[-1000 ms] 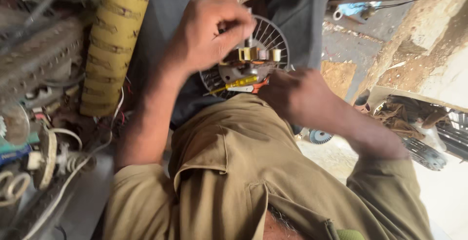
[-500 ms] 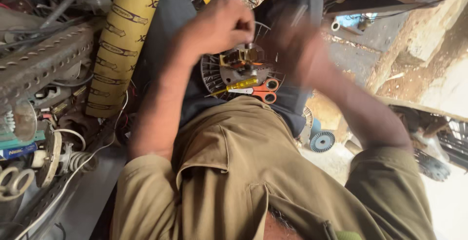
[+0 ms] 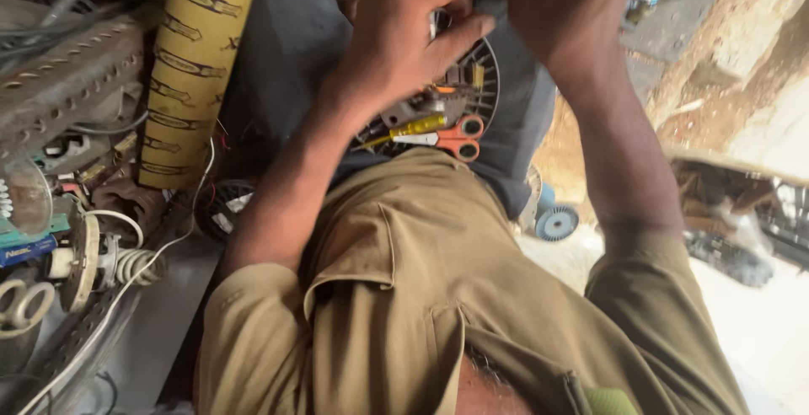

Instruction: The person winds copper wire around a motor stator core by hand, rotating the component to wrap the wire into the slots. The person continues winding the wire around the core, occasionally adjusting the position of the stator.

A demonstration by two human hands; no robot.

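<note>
Round ribbed disc: a dark, spoked metal disc lies on the dark grey cloth over the person's lap, just beyond the olive-tan shirt; head view, the only one.
Left hand: the left hand rests on the disc's near-left part, fingers curled, the forefinger stretched across the disc's upper edge; whether it grips anything there I cannot tell.
Right hand: the right hand hangs above the disc's far-right side, partly cut off by the frame's top edge; how far it is open cannot be told.
On the disc: a yellow-handled screwdriver and orange-handled scissors lie at its near edge, touching one another.
Left of the disc: a yellow patterned roll stands well apart, against heaped metal scrap and white wire.
Right of the disc: a small blue wheel sits on the ground, below and beside it.
</note>
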